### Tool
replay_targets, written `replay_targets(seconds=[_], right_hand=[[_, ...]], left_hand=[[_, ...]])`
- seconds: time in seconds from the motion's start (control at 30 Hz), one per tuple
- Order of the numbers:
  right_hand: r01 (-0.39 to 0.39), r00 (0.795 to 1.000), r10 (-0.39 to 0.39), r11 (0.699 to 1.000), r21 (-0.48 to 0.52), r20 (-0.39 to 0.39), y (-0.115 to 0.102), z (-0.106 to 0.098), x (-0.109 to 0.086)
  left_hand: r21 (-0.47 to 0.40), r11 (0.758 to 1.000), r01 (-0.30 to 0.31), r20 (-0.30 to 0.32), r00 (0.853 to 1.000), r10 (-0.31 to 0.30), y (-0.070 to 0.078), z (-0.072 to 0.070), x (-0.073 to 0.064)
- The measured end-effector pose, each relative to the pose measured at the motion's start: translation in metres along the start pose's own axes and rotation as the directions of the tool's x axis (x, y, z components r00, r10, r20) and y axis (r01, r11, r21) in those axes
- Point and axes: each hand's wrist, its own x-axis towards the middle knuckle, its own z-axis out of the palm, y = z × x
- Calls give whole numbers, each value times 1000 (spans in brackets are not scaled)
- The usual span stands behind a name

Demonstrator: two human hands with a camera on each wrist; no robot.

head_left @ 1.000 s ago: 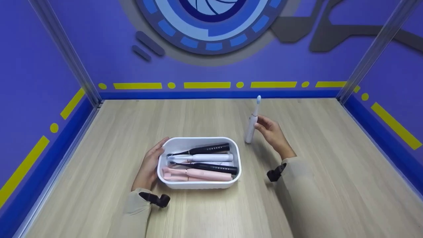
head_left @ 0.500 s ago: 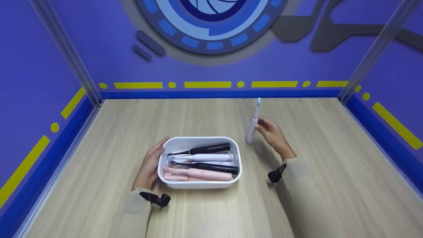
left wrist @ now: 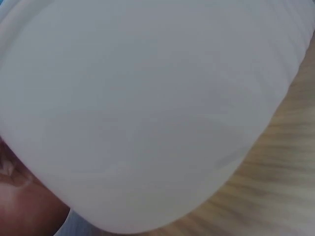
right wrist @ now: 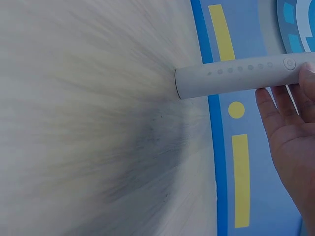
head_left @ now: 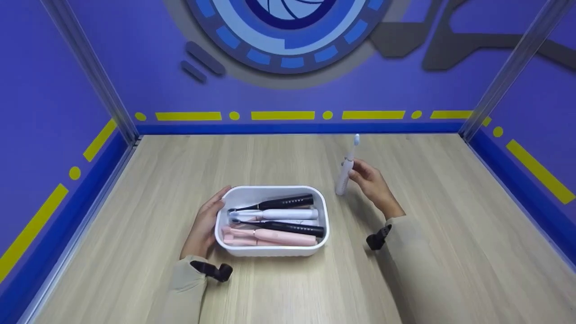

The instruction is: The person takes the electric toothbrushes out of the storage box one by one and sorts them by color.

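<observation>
My right hand pinches a white electric toothbrush by the upper part of its handle. It stands nearly upright, brush head up and leaning slightly right, right of the white bin. In the right wrist view, the handle shows a row of small marks and a round button, with fingertips and thumb near the button. At the bin's left end, my left hand holds its wall, thumb at the rim and fingers round the far corner. The bin's outer wall fills most of the left wrist view.
Inside the bin lie two black electric toothbrushes, a nearer one and a farther one, plus white ones and pink ones. The wooden table meets blue walls at the back and sides.
The held toothbrush has turned in my right fingers, so its row of marks shows and its head leans a little farther right. My left hand and the bin stay where they were.
</observation>
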Motion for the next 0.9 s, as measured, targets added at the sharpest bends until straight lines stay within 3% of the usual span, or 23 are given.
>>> replay_targets(seconds=[0.3,0.9], right_hand=[[-49,999,49,999,-15,3,-1,0,-1],[-67,998,68,997,-43,4,-2,-1,-1]], left_hand=[[-5,1000,0,-7,1000,0,-2,0,0],[19,1000,8,-13,1000,-8,0,0,-1]])
